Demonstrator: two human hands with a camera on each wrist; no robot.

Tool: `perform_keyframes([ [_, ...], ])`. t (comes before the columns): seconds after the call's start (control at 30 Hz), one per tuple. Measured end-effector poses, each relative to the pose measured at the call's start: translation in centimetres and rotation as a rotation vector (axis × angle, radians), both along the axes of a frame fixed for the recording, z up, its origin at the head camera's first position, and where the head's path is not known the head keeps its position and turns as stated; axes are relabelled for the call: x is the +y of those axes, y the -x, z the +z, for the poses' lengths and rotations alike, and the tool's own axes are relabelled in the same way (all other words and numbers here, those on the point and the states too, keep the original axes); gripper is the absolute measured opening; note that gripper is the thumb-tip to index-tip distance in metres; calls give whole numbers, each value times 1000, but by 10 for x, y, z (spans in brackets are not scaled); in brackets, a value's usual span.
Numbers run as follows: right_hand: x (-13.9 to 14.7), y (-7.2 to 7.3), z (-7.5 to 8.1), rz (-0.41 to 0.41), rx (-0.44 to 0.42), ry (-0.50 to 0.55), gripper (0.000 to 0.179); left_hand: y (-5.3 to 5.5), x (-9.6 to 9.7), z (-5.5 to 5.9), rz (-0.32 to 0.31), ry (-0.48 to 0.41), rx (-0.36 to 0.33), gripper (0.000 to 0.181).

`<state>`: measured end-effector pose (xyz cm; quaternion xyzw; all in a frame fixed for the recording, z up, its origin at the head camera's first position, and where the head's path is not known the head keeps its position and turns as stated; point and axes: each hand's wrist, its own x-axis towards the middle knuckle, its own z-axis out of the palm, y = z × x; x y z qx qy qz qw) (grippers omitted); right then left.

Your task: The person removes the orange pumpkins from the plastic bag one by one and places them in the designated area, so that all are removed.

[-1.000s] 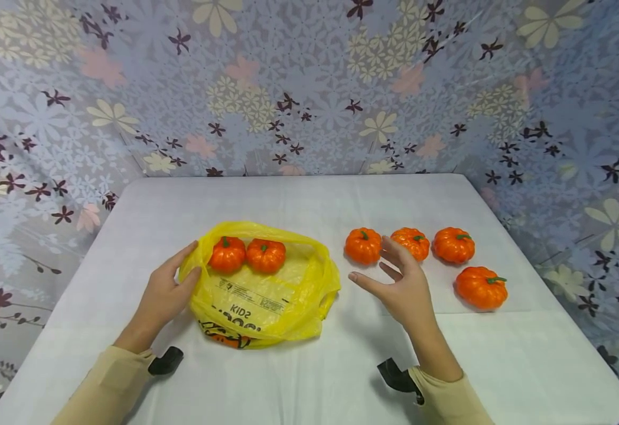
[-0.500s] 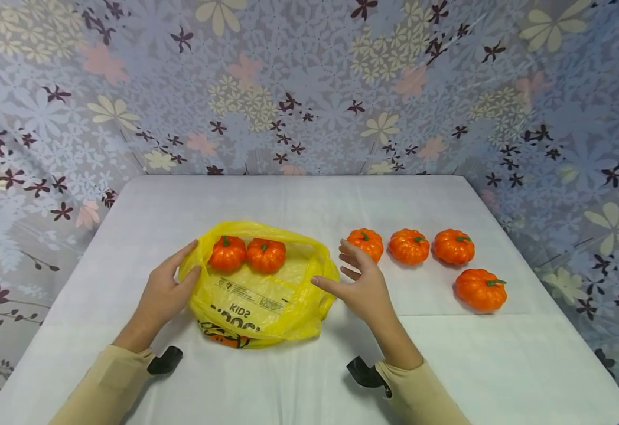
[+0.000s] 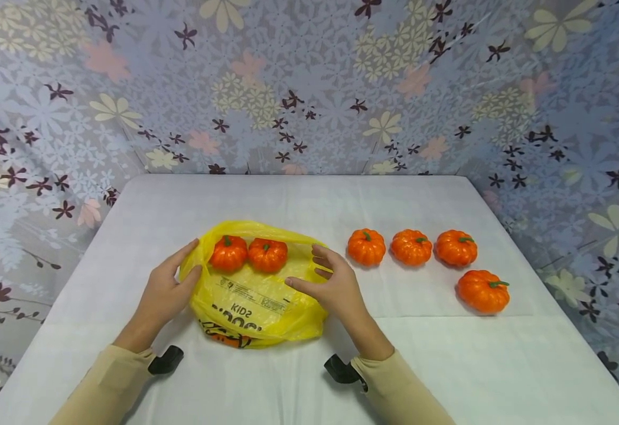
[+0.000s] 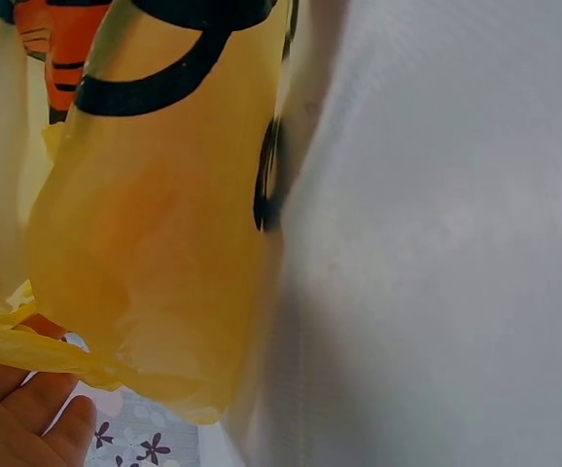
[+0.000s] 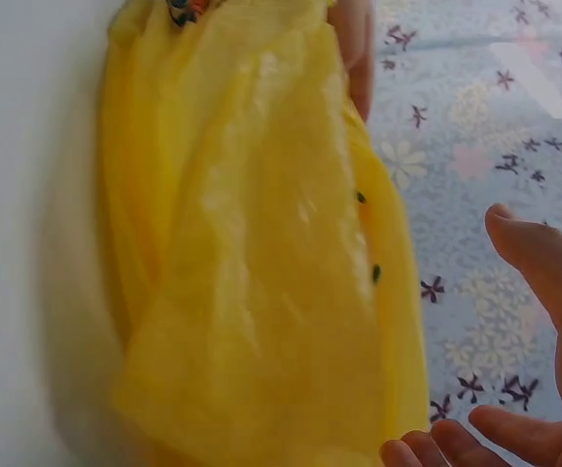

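Observation:
A yellow plastic bag lies with its mouth open on the table, two small orange pumpkins inside against its far side. My left hand holds the bag's left rim, thumb and fingertips at the edge; in the left wrist view its fingers show beside the yellow film. Over the bag's right side hovers my right hand, thumb and fingers spread with nothing between them. The right wrist view shows that thumb apart from the fingertips, beside the bag's wall.
Right of the bag, three pumpkins stand in a row, among them a middle pumpkin. Another pumpkin lies nearer, at the right. A white cloth covers the table; a floral curtain hangs behind it.
My right hand has moved left, from beside the loose pumpkins to over the bag's right rim, and stays without anything in it. The left hand and the bag have hardly moved.

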<state>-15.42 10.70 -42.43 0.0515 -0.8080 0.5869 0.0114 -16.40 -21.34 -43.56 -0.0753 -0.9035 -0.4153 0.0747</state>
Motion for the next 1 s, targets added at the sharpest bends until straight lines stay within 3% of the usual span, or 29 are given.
perform_keyframes([
  [0.5, -33, 14, -14, 74, -9, -71, 90, -1, 0, 4, -4, -7, 9, 55],
  [1.0, -47, 29, -26, 8, -57, -195, 85, 2, 2, 5, 0, -3, 9, 55],
])
